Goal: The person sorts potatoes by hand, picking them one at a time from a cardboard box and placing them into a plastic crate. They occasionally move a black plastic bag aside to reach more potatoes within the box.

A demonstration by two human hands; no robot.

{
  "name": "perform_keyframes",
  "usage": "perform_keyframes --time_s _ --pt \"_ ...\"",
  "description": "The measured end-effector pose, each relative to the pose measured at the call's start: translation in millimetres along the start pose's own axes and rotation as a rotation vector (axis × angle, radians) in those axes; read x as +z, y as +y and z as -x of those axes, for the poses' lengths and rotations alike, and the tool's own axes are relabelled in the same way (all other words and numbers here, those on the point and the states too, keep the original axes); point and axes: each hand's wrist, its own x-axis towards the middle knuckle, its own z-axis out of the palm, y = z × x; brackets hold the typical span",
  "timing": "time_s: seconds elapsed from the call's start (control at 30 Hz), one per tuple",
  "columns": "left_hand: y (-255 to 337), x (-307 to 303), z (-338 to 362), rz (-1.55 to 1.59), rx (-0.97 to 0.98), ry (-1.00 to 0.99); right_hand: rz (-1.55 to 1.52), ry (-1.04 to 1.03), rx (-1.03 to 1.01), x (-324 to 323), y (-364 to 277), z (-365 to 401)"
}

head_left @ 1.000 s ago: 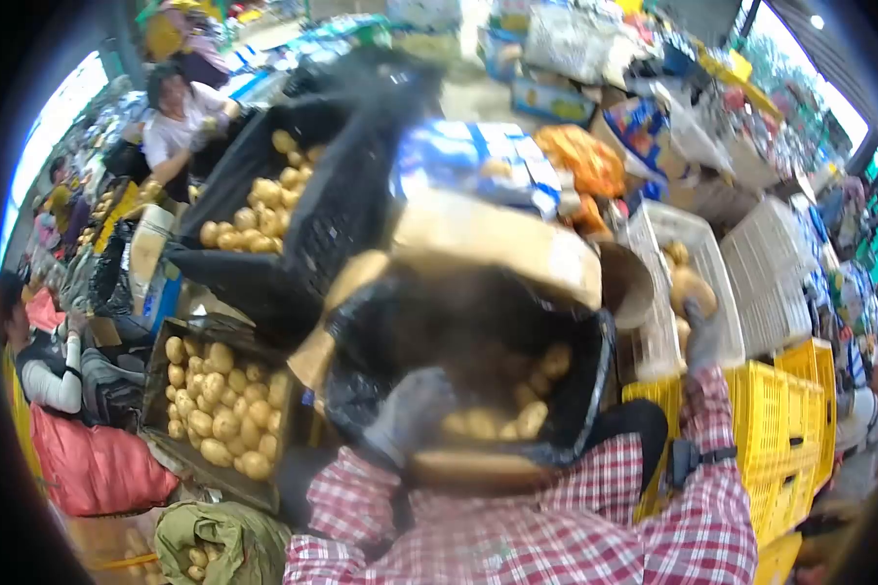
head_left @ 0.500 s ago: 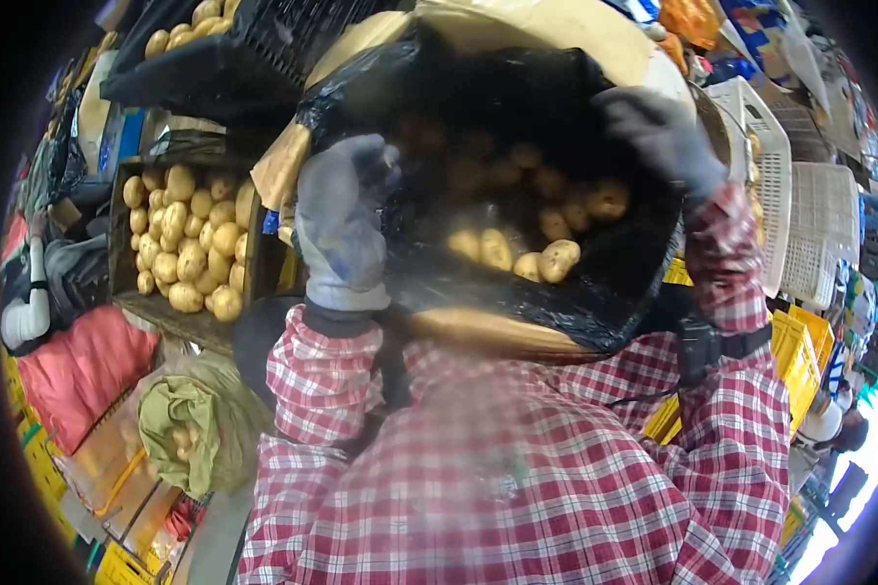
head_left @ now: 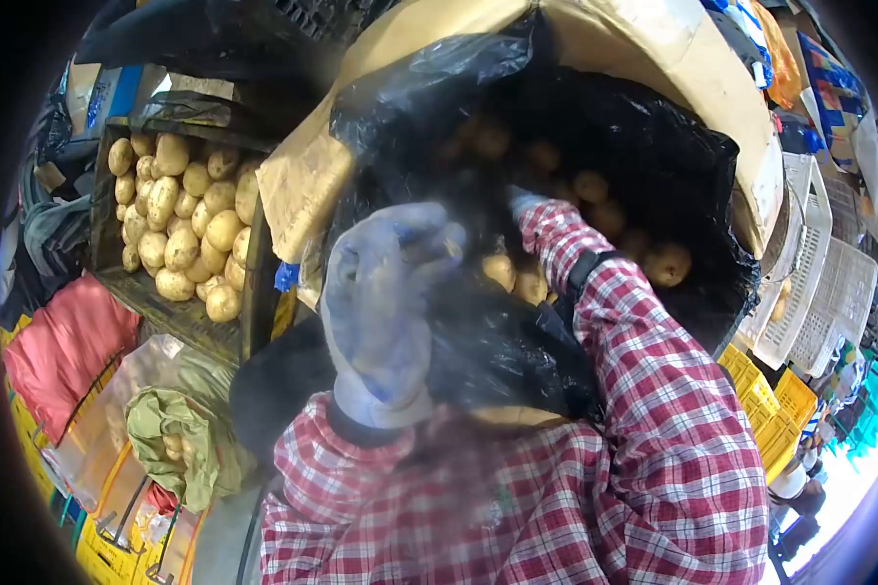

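The left hand clutches the bag rim; the right hand, grip hidden, reaches among potatoes.

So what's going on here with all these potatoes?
A person in a red-and-white checked shirt is working at a big cardboard box lined with a black plastic bag and part-filled with yellow-brown potatoes. The grey-gloved left hand is clenched on the bag's near edge. The right hand reaches down into the box among the potatoes, its fingers hidden. A dark crate holding more of them sits to the left.
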Motion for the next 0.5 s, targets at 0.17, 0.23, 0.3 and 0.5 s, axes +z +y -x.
perform_keyframes --time_s 0.17,0.23,0.3,0.5 --pt "4.8 4.9 1.4 0.059 -0.019 -0.012 -0.216 0.001 -0.094 -22.9 7.2 19.7" --pt "6.2 4.6 5.2 0.091 -0.034 -0.009 -0.500 0.025 -0.188 -39.8 13.4 48.8" --pt "4.1 1.5 3.8 0.119 -0.035 -0.028 -0.908 0.006 -0.342 -66.8 21.1 87.7" --pt "-14.8 11.5 3.6 -0.110 0.250 -0.107 -1.644 -0.063 -0.674 -137.6 3.9 250.0"
